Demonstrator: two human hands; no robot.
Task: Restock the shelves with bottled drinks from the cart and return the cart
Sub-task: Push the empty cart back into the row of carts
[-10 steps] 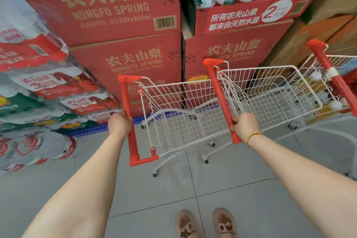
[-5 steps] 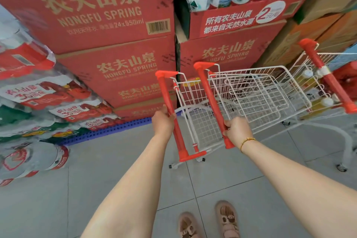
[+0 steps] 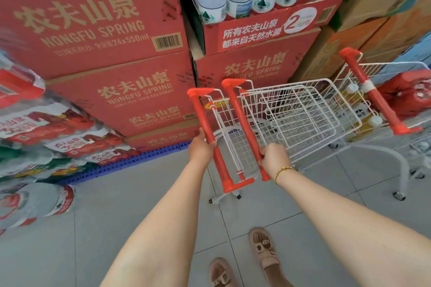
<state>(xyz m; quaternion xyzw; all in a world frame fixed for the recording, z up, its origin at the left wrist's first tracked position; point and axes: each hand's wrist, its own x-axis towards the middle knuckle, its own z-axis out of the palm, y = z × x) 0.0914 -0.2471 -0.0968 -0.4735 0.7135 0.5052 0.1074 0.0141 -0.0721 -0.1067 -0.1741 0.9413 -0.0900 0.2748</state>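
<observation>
Two small white wire carts with red handles stand nested in front of me. My left hand grips the red handle of the near cart. My right hand grips the red handle of the cart ahead, whose basket is empty. The near cart's basket has slid almost fully into it. A third cart at the right holds bottles with white caps.
Red Nongfu Spring cartons are stacked straight ahead, with an open tray of water bottles on top. Shrink-wrapped bottle packs pile up on a blue pallet at the left. Brown cartons stand at the right. Grey tiled floor lies below, with my feet on it.
My left hand has pushed the near cart to the right, so it has nested deeper into the cart that my right hand holds. The two handles now lie close together.
</observation>
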